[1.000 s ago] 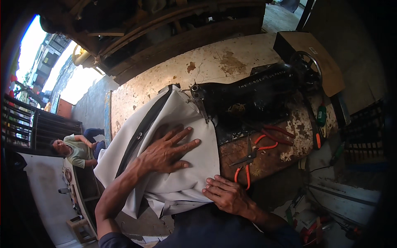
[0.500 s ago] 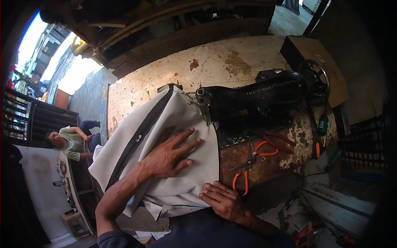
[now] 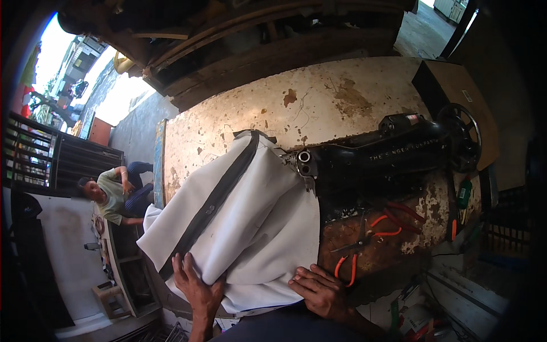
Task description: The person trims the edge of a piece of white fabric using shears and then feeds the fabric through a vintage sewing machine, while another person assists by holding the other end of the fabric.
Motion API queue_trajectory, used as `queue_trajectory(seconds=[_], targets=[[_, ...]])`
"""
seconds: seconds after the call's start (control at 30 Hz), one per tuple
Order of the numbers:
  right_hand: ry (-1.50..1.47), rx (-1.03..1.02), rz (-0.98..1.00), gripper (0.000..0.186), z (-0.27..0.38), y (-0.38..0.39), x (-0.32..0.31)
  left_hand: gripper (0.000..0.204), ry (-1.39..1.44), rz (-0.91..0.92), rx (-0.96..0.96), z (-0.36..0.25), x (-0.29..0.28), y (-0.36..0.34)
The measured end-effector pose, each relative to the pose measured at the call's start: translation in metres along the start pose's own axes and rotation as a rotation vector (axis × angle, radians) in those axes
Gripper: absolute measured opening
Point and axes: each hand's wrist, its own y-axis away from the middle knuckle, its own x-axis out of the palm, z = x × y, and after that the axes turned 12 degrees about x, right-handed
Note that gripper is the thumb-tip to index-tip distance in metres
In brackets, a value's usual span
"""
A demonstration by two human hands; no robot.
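My bench: worn cream-painted wooden table (image 3: 319,102), paint flaked to brown patches. On it: black cast-iron sewing machine (image 3: 387,157), white fabric with black strip (image 3: 250,228) draped over the near edge, orange-handled scissors (image 3: 364,242).
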Motion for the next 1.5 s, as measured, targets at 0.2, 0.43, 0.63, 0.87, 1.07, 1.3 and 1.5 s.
queue_trajectory(seconds=[0.2, 0.43, 0.63, 0.87, 1.07, 1.3, 1.5], targets=[[-0.036, -0.074, 0.061, 0.029, -0.017, 0.000, -0.003, 0.029, 0.169, -0.438, -0.113, 0.059, 0.001, 0.004], [-0.002, -0.149, 0.099, 0.026, -0.027, -0.006, -0.027, 0.028, -0.007, -0.147, 0.678, -0.013, -0.218, -0.250], [-0.048, -0.151, 0.076, 0.031, 0.001, -0.003, -0.006, 0.036, -0.604, 0.197, 0.635, -0.002, -0.104, -0.400], [-0.091, -0.082, 0.088, 0.032, -0.016, 0.006, -0.002, 0.045, -0.005, 0.174, 1.467, -0.101, -0.005, -0.155], [-0.003, -0.166, 0.090, 0.025, 0.006, -0.006, -0.004, 0.062, 0.117, 0.602, 1.102, -0.069, 0.017, -0.124], [0.018, -0.041, -0.063, 0.024, -0.003, 0.042, 0.022, 0.066, 0.133, 0.573, 1.179, -0.105, 0.017, -0.122], [0.124, 0.010, -0.202, 0.025, -0.001, 0.057, 0.020, 0.053, 0.093, 0.455, 1.261, -0.107, 0.014, -0.089]])
